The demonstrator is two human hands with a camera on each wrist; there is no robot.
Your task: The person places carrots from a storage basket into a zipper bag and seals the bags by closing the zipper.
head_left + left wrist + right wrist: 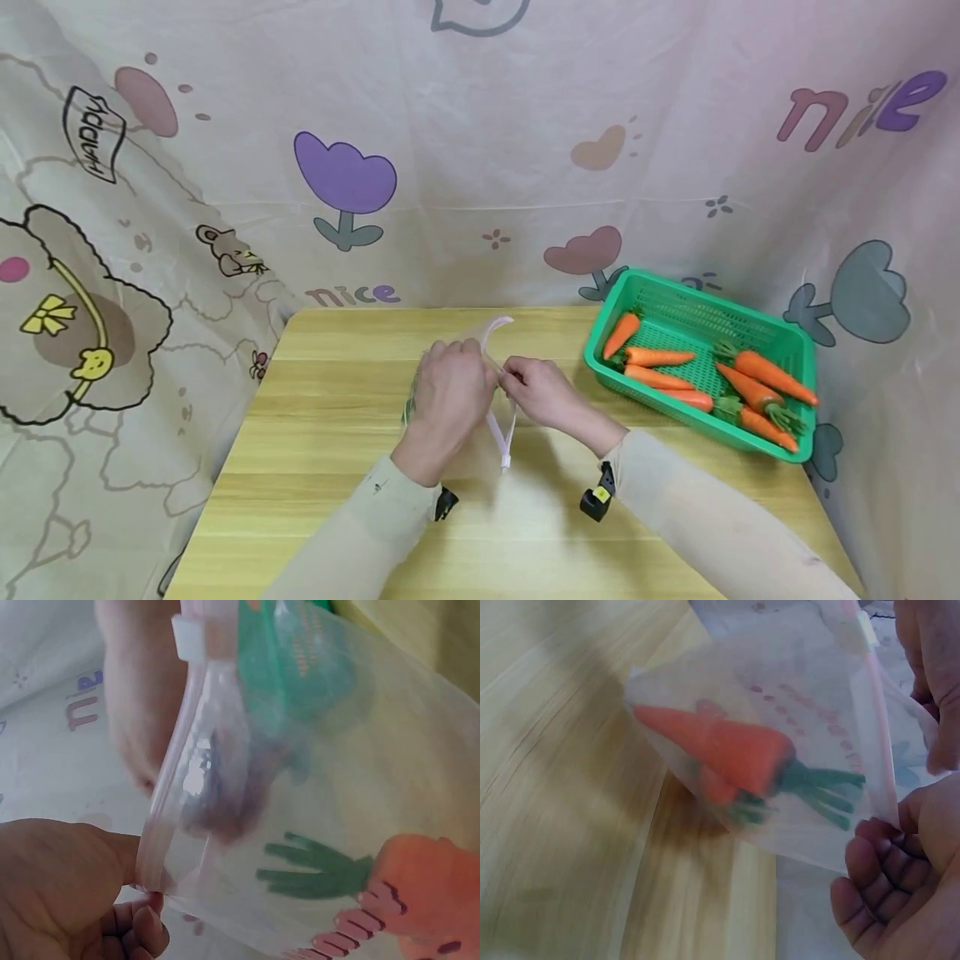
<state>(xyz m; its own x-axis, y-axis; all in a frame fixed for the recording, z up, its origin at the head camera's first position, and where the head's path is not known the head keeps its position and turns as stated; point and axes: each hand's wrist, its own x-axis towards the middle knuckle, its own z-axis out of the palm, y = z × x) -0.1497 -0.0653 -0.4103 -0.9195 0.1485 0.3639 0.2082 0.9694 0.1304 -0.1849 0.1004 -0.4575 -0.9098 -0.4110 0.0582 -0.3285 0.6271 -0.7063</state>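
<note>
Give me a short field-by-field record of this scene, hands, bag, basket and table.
Left hand: pinches the zip edge of the clear bag
Right hand: pinches the same edge opposite
Bag contents: carrots inside, at least one, seen through the plastic
Bag slider: white, on the zip strip
Basket: green, at the right of the table, holds loose carrots
Table: light wood

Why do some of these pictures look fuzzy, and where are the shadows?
Head view: sharp and evenly lit, with soft shadows on the table under the hands. Left wrist view: the bag is very close and blurry, the basket just a green smear through it. Right wrist view: the wood is smeared, the carrot hazy through plastic, a dark shadow beneath.
</note>
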